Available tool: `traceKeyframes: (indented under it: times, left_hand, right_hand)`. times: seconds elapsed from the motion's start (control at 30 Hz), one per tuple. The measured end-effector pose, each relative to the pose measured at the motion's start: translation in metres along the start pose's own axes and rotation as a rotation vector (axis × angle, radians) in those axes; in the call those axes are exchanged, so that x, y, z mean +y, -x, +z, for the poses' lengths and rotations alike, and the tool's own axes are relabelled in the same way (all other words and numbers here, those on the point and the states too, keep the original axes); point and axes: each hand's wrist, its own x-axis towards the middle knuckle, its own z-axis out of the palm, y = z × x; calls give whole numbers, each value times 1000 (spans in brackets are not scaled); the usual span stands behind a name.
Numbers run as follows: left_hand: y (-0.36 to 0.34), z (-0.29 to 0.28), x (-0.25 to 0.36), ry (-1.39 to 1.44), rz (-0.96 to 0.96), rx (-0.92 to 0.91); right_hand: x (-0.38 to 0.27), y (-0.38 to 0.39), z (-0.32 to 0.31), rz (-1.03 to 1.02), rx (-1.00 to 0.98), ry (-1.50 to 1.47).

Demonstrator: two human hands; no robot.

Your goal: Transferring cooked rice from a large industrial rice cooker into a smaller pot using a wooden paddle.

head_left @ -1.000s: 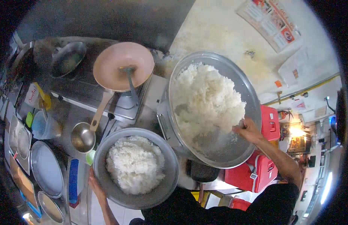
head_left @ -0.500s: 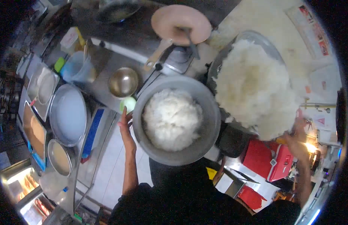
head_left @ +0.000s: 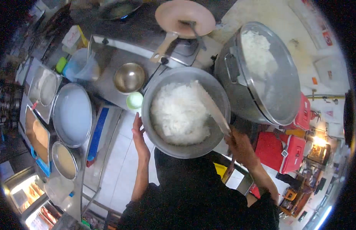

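Note:
A deep grey metal pot (head_left: pixel 187 151) heaped with white cooked rice (head_left: pixel 180 115) stands right in front of me. My right hand (head_left: pixel 241 147) is closed round the handle of a pale flat paddle (head_left: pixel 211 105), whose blade leans into the right side of the rice. On the pot's left side, my left hand (head_left: pixel 139 134) is upright with its fingers stretched out, at or against the outer wall. A larger metal pot (head_left: pixel 233 90) tilts toward me on the right, with more rice (head_left: pixel 258 53) clinging inside its far part.
Beyond the pot are a small metal bowl (head_left: pixel 129 78), a pale green cup (head_left: pixel 134 100) and a pink pan (head_left: pixel 185 17). Left are a wide basin of whitish liquid (head_left: pixel 72 115) and a smaller bowl (head_left: pixel 65 161). A red cooler box (head_left: pixel 279 151) stands at right.
My right hand has swung left from the large pot to the grey pot, where the paddle now shows. The broad rice mass over the large pot's mouth is gone; its inside shows.

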Motion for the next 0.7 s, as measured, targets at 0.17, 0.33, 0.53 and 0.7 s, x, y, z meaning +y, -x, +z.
traceKeyframes:
  times: [0.17,0.33,0.53,0.7]
  left_hand:
    - [-8,9,3,-150,60,17]
    - [-17,19,4,82,23,-56]
    - [-22,32,-3,126,55,-47]
    - [-21,35,-9,151,122,8]
  right_hand:
    - [-17,49,-62,375,-209,-902]
    - [-18,98,-143,361,-108,-1101]
    - [57,76,-272,279,440,79]
    - [122,-2,-350,394,432,938]
